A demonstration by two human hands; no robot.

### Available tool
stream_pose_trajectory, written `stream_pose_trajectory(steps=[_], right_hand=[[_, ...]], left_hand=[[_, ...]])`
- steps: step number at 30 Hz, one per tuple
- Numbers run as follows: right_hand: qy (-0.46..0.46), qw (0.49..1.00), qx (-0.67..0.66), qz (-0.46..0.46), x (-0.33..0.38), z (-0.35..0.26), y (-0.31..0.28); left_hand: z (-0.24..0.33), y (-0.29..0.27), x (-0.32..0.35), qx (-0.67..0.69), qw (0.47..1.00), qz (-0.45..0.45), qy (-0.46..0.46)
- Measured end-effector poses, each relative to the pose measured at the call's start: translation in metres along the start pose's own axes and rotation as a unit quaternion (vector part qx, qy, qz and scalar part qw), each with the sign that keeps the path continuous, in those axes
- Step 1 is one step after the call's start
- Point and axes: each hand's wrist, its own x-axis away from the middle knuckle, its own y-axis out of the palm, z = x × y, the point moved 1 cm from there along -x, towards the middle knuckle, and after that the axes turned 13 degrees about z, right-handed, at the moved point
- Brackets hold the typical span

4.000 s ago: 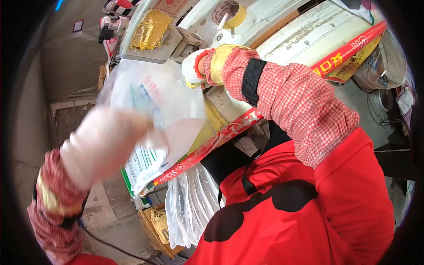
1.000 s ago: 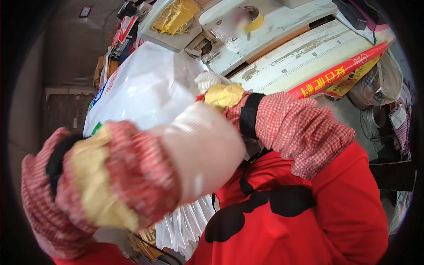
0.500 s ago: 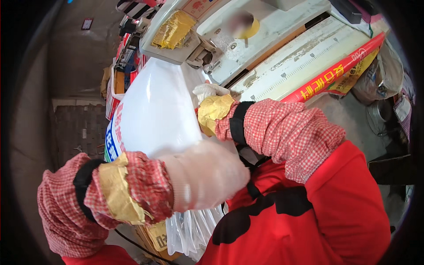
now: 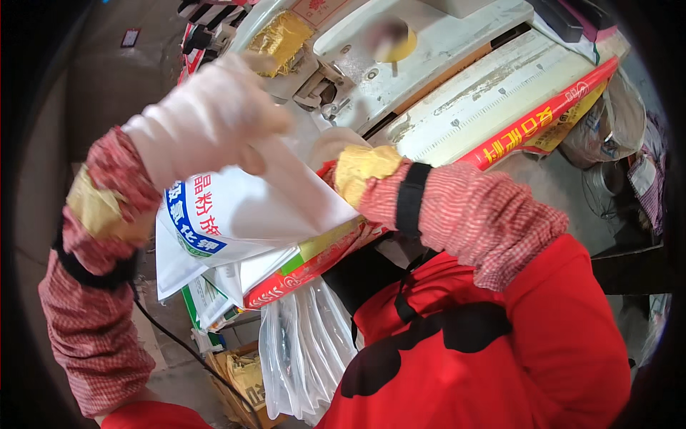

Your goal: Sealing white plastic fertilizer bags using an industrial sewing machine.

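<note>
A white printed bag point(image 4: 250, 204) with red and blue markings lies slantwise in front of a white sewing machine point(image 4: 429, 43). My left hand point(image 4: 214, 118), in a white knit glove, is over the bag's far end beside the machine's head; motion smears its fingers, so its grip is unclear. My right hand point(image 4: 336, 145), also gloved, is by the bag's upper right edge, close under the machine head. The yellow-patched cuff and blur hide most of its fingers. Both forearms wear red checked sleeves with black bands.
Under the bag lies a stack of red, green and white printed bags point(image 4: 286, 282). Clear plastic sheeting point(image 4: 304, 350) hangs below it. A black cable point(image 4: 204, 361) runs past a cardboard box point(image 4: 243, 379). A red and yellow printed strip point(image 4: 536, 121) edges the machine bed point(image 4: 443, 121).
My left hand has swung from low in front of me up and left toward the machine head. The bag has shifted and folded, exposing the stack beneath. My right hand has barely moved.
</note>
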Motion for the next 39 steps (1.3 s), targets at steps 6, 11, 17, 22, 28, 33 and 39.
stream_pose_trajectory(steps=[6, 11, 17, 22, 28, 33, 39], right_hand=[[0.046, 0.987, 0.129, 0.084, 0.031, -0.008, -0.022], [0.123, 0.980, 0.117, 0.106, 0.010, -0.006, -0.021], [0.092, 0.971, -0.219, -0.005, -0.025, 0.039, -0.015], [0.314, 0.508, -0.800, -0.056, -0.022, 0.037, -0.005], [0.287, 0.756, -0.587, -0.037, -0.016, 0.016, -0.019], [0.050, 0.981, -0.179, 0.054, -0.016, 0.006, -0.032], [-0.040, 0.982, 0.145, 0.113, -0.065, -0.027, -0.023]], left_hand=[[0.090, 0.016, 0.017, 0.300, 0.953, -0.012, 0.035], [0.127, 0.059, 0.002, 0.251, 0.941, -0.219, -0.054], [0.065, 0.109, 0.007, 0.152, 0.975, -0.016, -0.162], [0.001, 0.173, 0.029, 0.078, 0.939, 0.069, -0.328], [-0.048, 0.216, 0.048, 0.070, 0.844, 0.134, -0.515], [0.033, 0.135, 0.102, 0.246, 0.919, 0.085, -0.295], [0.083, 0.018, 0.223, -0.075, 0.839, 0.349, -0.410]])
